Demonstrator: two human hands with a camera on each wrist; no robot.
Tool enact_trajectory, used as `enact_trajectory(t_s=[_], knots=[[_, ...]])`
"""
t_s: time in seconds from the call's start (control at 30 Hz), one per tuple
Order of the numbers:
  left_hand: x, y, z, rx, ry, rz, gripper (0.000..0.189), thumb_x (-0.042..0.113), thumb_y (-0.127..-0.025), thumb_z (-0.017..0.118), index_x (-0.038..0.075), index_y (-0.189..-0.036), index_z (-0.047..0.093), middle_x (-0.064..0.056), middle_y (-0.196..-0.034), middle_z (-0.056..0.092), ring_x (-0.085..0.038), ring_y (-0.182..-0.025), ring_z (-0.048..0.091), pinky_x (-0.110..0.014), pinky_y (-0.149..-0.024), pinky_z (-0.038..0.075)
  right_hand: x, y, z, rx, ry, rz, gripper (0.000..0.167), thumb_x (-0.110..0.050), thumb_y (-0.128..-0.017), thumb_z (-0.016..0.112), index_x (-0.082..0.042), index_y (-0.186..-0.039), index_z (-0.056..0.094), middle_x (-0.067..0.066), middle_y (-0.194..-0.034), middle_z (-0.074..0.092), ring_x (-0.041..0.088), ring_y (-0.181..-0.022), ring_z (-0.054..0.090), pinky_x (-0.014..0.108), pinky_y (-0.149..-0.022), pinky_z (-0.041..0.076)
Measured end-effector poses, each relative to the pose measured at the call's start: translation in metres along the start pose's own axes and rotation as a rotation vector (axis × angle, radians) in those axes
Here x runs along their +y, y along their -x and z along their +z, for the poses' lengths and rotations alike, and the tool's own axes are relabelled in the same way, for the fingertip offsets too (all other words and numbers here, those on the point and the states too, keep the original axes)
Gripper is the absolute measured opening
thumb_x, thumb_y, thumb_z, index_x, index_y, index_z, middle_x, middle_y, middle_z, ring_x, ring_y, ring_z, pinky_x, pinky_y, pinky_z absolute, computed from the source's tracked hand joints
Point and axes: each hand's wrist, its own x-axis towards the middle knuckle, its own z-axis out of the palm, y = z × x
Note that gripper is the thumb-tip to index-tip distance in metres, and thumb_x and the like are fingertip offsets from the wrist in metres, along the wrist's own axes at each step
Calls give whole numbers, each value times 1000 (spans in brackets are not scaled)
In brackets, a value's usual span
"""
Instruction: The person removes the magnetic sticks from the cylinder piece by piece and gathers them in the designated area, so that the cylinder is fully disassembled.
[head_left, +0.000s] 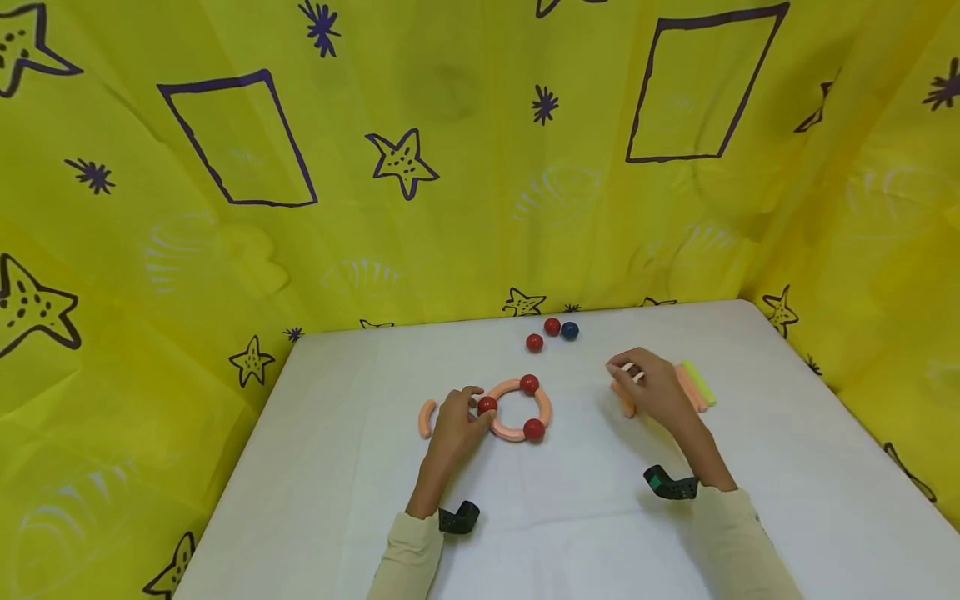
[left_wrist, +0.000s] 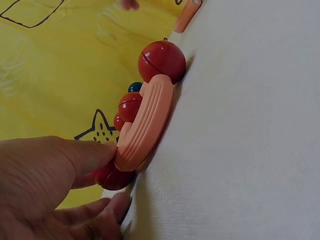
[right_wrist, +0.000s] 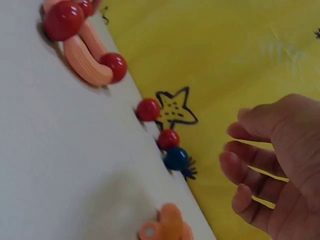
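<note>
A ring of curved peach pieces (head_left: 547,406) joined by red balls (head_left: 529,384) lies flat on the white table. My left hand (head_left: 455,423) pinches the red ball (head_left: 487,405) on the ring's left side; in the left wrist view the thumb lies against the end of a grooved peach piece (left_wrist: 147,130). Above the table to the right, my right hand (head_left: 651,385) hangs with loosely bent fingers and nothing between them. Beneath it are short orange pieces (head_left: 624,400), partly hidden by the hand in the head view.
Two loose red balls (head_left: 534,342) and a dark blue ball (head_left: 570,331) sit near the back edge. One curved peach piece (head_left: 426,418) lies left of my left hand. Straight peach sticks (head_left: 692,387) and a yellow-green stick (head_left: 699,382) lie at the right. A yellow curtain (head_left: 465,242) hangs behind.
</note>
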Motion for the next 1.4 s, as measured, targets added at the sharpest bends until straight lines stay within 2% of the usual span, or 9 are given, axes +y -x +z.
enact_trajectory(t_s=[0.13,0.2,0.27,0.43,0.53,0.67,0.87,1.1,1.4], knots=[[3,0,-2,51,-66,76,40,25,-88,72,9,-124,61,-14,-117,49,-13,-66,49,-23,-60,42,-16,0,26,-272,-93,-74,18,-15,-94,65,-4,-108,68,9,-103,68,10,-79,60,23,-64,50],[5,0,-3,47,-97,152,36,27,-89,71,10,-120,63,-12,-118,49,-13,-66,50,-22,-60,43,-22,1,37,-373,-135,-114,23,-16,-93,66,-4,-112,66,11,-107,68,9,-79,61,23,-66,51],[7,-1,-4,-6,-99,240,31,27,-90,70,9,-116,66,-11,-112,53,-12,-70,51,-21,-63,43,-27,3,46,-457,-180,-131,27,-16,-92,67,-4,-116,65,12,-111,67,8,-78,61,23,-67,52],[9,-1,-4,-252,-58,398,27,27,-91,70,7,-109,68,-6,-104,62,-9,-75,51,-20,-69,45,-33,7,59,-575,-263,-140,29,-18,-91,70,-5,-116,63,9,-111,65,6,-73,61,23,-68,53],[7,-2,-1,-327,-98,436,28,30,-89,72,9,-107,70,-1,-101,66,-5,-74,52,-19,-71,46,-34,9,65,-588,-273,-141,27,-18,-90,71,-7,-113,64,6,-109,65,5,-72,60,23,-67,53],[7,-2,3,-337,-156,439,22,28,-88,73,10,-100,74,3,-90,67,-4,-77,52,-18,-71,46,-37,11,72,-575,-247,-153,28,-17,-89,72,-9,-114,64,3,-106,65,3,-70,56,21,-66,52],[8,1,8,-289,-231,441,19,28,-89,72,11,-97,75,3,-92,68,-5,-82,56,-19,-73,47,-40,15,78,-529,-204,-157,30,-17,-87,73,-8,-115,65,0,-101,65,2,-70,50,20,-64,46],[9,5,12,-254,-241,435,21,27,-89,72,8,-96,75,1,-90,67,-6,-78,56,-16,-69,46,-42,19,84,-492,-162,-190,31,-14,-87,74,-6,-115,65,-1,-96,65,3,-78,54,20,-69,49],[7,4,13,-215,-273,436,20,31,-89,71,12,-94,75,4,-88,67,-4,-76,57,-17,-68,46,-42,18,86,-488,-178,-201,30,-16,-87,74,-7,-114,64,0,-93,63,4,-77,54,20,-69,49]])
